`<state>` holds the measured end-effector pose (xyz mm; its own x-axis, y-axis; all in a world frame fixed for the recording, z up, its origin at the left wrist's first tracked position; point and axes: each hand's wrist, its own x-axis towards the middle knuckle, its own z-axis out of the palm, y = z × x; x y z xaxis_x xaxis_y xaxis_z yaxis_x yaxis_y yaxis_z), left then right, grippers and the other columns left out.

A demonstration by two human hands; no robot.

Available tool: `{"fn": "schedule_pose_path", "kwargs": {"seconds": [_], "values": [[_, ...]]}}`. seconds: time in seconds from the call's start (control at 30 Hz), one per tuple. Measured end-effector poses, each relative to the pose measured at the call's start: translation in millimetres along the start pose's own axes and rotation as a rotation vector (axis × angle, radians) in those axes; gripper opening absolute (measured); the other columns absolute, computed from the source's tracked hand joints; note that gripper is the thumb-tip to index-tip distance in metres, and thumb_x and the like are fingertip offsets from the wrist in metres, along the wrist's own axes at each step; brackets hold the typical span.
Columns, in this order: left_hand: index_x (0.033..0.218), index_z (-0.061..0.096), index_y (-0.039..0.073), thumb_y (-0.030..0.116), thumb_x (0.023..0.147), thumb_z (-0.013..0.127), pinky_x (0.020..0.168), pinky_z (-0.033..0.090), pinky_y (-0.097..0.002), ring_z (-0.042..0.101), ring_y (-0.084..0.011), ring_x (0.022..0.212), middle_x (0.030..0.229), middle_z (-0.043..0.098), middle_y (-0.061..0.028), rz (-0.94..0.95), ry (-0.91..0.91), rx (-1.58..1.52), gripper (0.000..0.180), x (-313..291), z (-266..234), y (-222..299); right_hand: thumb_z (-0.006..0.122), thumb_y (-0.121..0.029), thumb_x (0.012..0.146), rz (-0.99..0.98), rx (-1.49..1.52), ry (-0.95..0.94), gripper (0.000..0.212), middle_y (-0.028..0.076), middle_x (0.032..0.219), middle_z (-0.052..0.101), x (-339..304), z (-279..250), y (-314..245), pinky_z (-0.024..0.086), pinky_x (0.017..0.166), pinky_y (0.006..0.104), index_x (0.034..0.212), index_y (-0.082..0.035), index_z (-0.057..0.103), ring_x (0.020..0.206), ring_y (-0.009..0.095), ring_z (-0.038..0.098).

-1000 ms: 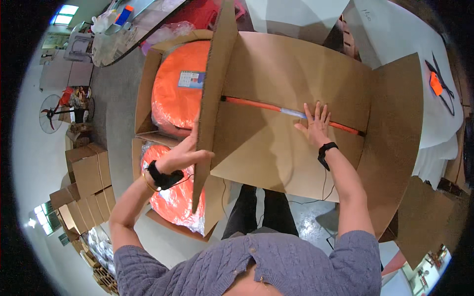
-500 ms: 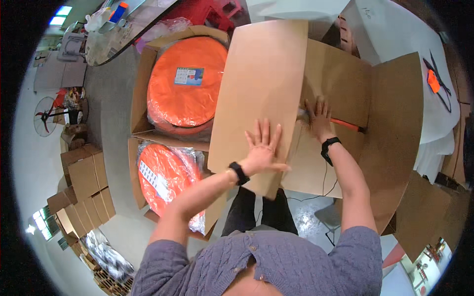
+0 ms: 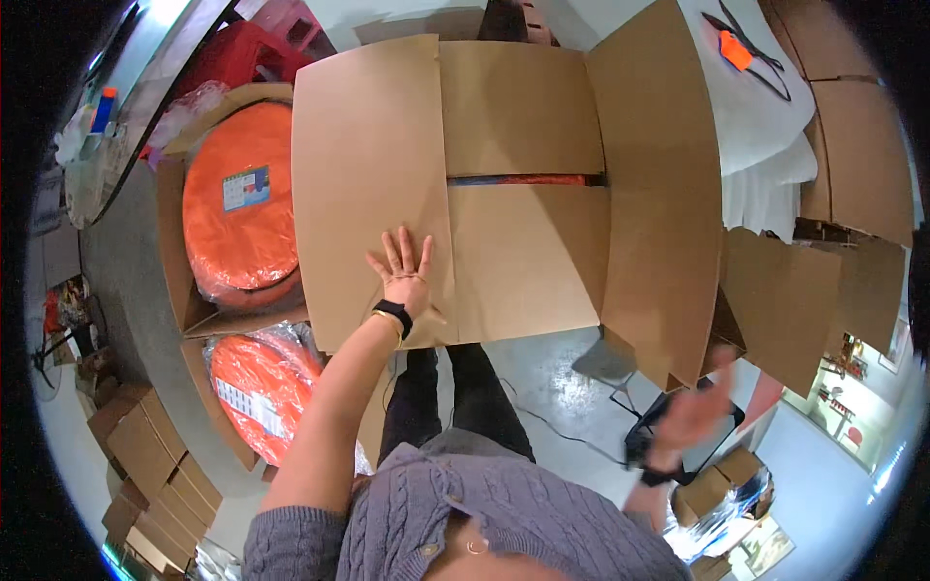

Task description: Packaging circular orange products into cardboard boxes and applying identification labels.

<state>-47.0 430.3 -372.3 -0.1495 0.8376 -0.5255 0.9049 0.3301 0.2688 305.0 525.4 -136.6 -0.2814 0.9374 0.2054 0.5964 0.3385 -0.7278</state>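
A large cardboard box stands in front of me, its near and far flaps folded inward. Over them on the left lies a long side flap, pressed down by my left hand, which is flat with its fingers spread. The right side flap still stands up and leans outward. Through a narrow gap between the folded flaps, something orange-red and dark shows inside. My right hand is off the box, near its lower right corner; motion blurs its fingers.
At left, open cartons hold round orange bundles in clear plastic. White foam sheeting lies at right, with an orange-handled tool on it. A dark cable runs over the floor. Stacked cartons stand at lower left.
The left flap has gone down flat under my left hand. My right hand has left the inner flaps and swung out to the lower right. The view has shifted right.
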Motion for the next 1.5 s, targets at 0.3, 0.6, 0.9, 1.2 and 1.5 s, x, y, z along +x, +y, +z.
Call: {"fn": "schedule_pose_path", "kwargs": {"seconds": [0.3, 0.6, 0.9, 1.2, 1.5], "values": [[0.146, -0.012, 0.009, 0.055, 0.032, 0.086, 0.09, -0.005, -0.0784, -0.024, -0.0576, 0.128, 0.142, -0.024, -0.0349, -0.004, -0.127, 0.03, 0.157, -3.8, -6.3, 6.1, 0.058, -0.056, 0.083, 0.465, 0.323, -0.676, 0.09, 0.013, 0.144, 0.032, 54.1, -24.5, 119.7, 0.028, 0.106, 0.0357, 0.146, -0.004, 0.02, 0.13, 0.022, 0.033], [0.147, -0.009, 0.012, 0.058, 0.03, 0.084, 0.093, -0.004, -0.0774, -0.021, -0.0571, 0.129, 0.143, -0.022, -0.0342, 0.005, -0.111, 0.005, 0.157, 5.5, -2.1, 9.0, 0.058, -0.069, 0.074, 0.684, 0.73, -0.504, 0.101, 0.011, 0.136, 0.043, 4.1, -3.4, 193.0, 0.038, 0.099, 0.0357, 0.142, -0.002, 0.026, 0.121, 0.022, 0.044], [0.148, 0.009, 0.011, 0.073, 0.054, 0.068, 0.092, -0.002, -0.0781, -0.013, -0.0538, 0.134, 0.148, -0.009, -0.0313, 0.197, 0.194, -0.068, 0.127, 60.2, -33.6, 22.5, 0.057, -0.066, 0.076, 0.495, 0.654, -0.634, 0.098, 0.012, 0.139, 0.036, 84.5, -0.4, 186.2, 0.033, 0.102, 0.0369, 0.143, -0.004, 0.024, 0.125, 0.023, 0.036], [0.143, 0.024, 0.041, 0.055, 0.09, 0.042, 0.093, -0.003, -0.0784, -0.009, -0.0399, 0.14, 0.155, 0.0, -0.0075, 0.036, 0.288, 0.224, 0.057, 138.6, -34.3, 41.7, 0.057, -0.064, 0.077, 0.491, 0.738, -0.669, 0.096, 0.012, 0.142, 0.028, 93.1, -1.0, 215.7, 0.028, 0.104, 0.0382, 0.145, -0.006, 0.021, 0.129, 0.024, 0.028], [0.144, 0.023, 0.039, 0.054, 0.09, 0.044, 0.093, -0.002, -0.0785, -0.012, -0.0398, 0.139, 0.155, -0.003, -0.0083, 0.029, 0.253, 0.247, 0.06, 142.9, -25.6, 39.7, 0.057, -0.061, 0.079, 0.42, 0.831, -0.718, 0.094, 0.013, 0.146, 0.021, 98.4, 79.3, 216.6, 0.023, 0.107, 0.0394, 0.146, -0.008, 0.018, 0.132, 0.025, 0.021]]}}
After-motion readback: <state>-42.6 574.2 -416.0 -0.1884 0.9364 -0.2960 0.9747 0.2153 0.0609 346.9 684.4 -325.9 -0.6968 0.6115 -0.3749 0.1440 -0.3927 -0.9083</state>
